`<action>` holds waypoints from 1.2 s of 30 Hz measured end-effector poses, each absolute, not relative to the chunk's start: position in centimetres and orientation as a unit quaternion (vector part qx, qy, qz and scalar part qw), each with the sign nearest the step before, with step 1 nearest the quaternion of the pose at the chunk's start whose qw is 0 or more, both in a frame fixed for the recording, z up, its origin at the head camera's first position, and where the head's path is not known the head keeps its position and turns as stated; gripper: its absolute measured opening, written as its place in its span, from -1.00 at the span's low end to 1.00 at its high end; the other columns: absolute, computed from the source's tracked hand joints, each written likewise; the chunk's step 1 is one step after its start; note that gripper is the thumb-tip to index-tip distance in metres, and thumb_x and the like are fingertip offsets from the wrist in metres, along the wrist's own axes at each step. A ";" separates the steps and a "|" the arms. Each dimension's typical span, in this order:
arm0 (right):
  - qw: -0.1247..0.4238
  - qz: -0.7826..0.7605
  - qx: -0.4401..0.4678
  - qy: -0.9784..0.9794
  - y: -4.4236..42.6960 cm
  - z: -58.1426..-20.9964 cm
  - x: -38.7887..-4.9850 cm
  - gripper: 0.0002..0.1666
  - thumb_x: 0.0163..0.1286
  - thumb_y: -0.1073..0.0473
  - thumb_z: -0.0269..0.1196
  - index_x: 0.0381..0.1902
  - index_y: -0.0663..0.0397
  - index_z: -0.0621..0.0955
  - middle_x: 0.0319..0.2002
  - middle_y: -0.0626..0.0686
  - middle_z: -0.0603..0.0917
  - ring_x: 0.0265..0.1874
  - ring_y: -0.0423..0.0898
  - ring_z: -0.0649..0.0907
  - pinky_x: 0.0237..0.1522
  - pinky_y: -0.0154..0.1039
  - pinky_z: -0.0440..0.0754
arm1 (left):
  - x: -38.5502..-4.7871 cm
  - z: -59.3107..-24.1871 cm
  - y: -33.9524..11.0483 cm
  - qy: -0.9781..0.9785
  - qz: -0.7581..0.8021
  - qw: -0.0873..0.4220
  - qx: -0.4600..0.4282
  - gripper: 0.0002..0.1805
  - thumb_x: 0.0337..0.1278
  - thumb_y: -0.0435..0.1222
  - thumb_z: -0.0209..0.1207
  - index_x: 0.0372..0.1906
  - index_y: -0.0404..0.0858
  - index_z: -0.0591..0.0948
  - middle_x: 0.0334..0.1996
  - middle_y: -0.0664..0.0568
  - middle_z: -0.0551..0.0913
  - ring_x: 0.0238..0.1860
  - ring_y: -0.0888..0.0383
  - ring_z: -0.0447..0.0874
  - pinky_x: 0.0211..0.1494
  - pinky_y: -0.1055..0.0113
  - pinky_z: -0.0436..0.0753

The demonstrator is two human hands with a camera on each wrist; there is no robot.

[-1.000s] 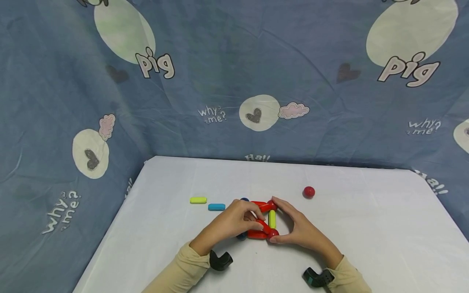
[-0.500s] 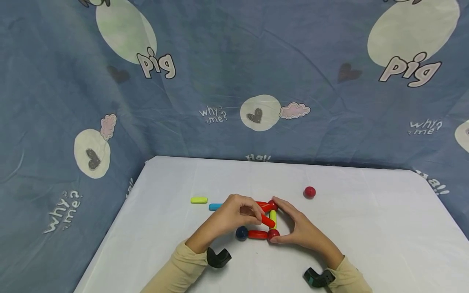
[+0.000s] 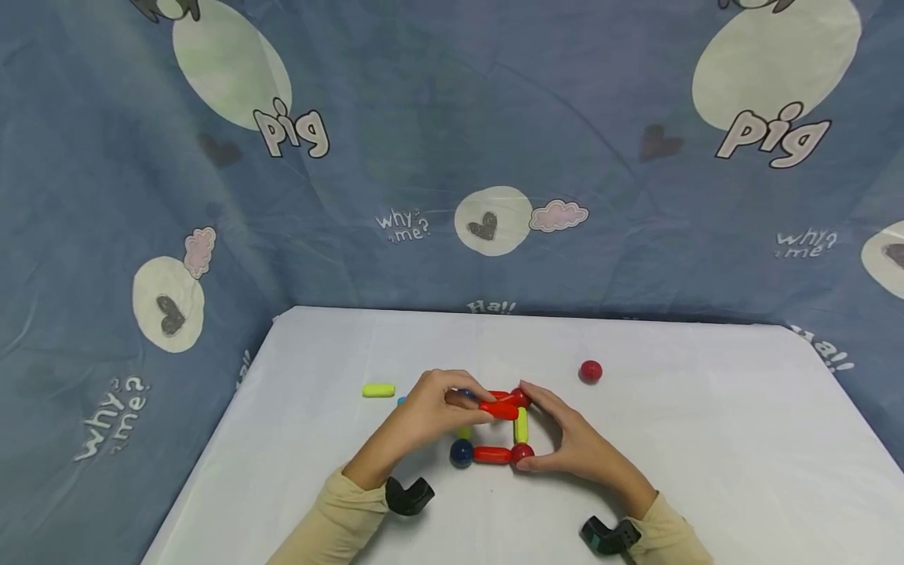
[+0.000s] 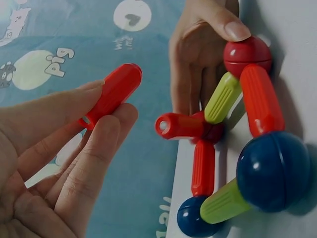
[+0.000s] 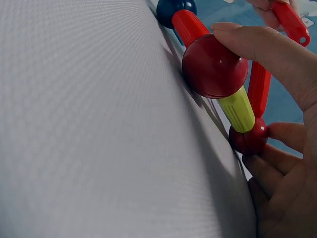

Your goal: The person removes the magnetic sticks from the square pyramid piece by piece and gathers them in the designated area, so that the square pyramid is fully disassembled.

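Note:
In the head view my left hand [image 3: 432, 412] pinches a loose red magnetic stick [image 4: 115, 91] between thumb and fingertips, above a square of magnetic sticks and balls. My right hand [image 3: 586, 439] spans the square's right side, thumb on the near red ball [image 3: 522, 453] and fingers at the far red ball [image 5: 248, 136]. Between those balls lies a yellow-green stick [image 3: 521, 426]. Blue balls [image 4: 273, 171] form the left corners. Another red stick [image 4: 178, 126] sticks up from the far red ball, its free end bare. The held stick touches nothing else in the left wrist view.
A loose red ball [image 3: 590, 371] lies behind the right hand on the white table [image 3: 706, 439]. To the left are a yellow-green stick [image 3: 378, 390] and a blue stick [image 3: 401, 400] mostly covered by my left hand. A printed blue cloth [image 3: 395, 267] hangs behind.
My left hand has lifted the red stick away from the near red ball and moved it toward the far side, slightly left. The right hand stays on the square.

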State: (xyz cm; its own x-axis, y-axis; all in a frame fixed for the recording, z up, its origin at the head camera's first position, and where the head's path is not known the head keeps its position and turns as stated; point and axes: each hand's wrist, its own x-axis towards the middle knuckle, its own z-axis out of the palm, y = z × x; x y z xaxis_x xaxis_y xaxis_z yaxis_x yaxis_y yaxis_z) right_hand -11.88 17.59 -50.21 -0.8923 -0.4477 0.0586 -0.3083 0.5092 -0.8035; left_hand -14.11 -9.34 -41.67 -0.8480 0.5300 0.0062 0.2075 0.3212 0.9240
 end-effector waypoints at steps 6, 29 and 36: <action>0.081 -0.447 -0.218 0.864 17.5 -50.2 -12.0 0.31 0.00 -0.28 0.60 0.62 -0.10 0.25 0.58 0.04 0.33 0.57 0.19 0.31 0.44 0.42 0.29 | -14.2 -41.5 -10.7 0.818 0.520 0.114 0.221 -0.80 0.15 -0.30 0.46 -0.11 -0.10 0.82 -0.14 0.05 0.80 -0.15 0.21 0.79 -0.02 0.38 0.74; 0.096 -0.440 -0.205 0.869 17.5 -50.1 -12.1 0.32 0.00 -0.32 0.60 0.63 -0.16 0.23 0.60 0.01 0.29 0.60 0.17 0.27 0.46 0.40 0.27 | -15.5 -44.2 -25.5 0.858 0.510 -0.028 0.045 -0.69 0.20 -0.25 0.44 0.02 -0.28 0.79 -0.01 -0.22 0.79 -0.17 0.37 0.72 -0.12 0.45 0.67; 0.096 -0.438 -0.205 0.870 17.5 -50.2 -12.0 0.32 -0.01 -0.32 0.60 0.63 -0.17 0.23 0.60 0.01 0.30 0.59 0.17 0.28 0.46 0.40 0.27 | -15.8 -45.7 -28.0 0.868 0.495 -0.024 0.004 -0.61 0.28 -0.24 0.39 0.12 -0.36 0.73 0.10 -0.30 0.73 -0.21 0.44 0.69 -0.14 0.42 0.67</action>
State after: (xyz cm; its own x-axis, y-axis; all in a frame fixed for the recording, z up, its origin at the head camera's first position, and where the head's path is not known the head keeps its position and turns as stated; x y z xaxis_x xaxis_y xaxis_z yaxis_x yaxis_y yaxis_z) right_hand -12.03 17.52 -50.22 -0.8978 -0.4402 0.0125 -0.2723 0.5326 -0.8013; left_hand -15.76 -27.95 -45.70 -0.9988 -0.0174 0.0462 0.0309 0.5090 0.8602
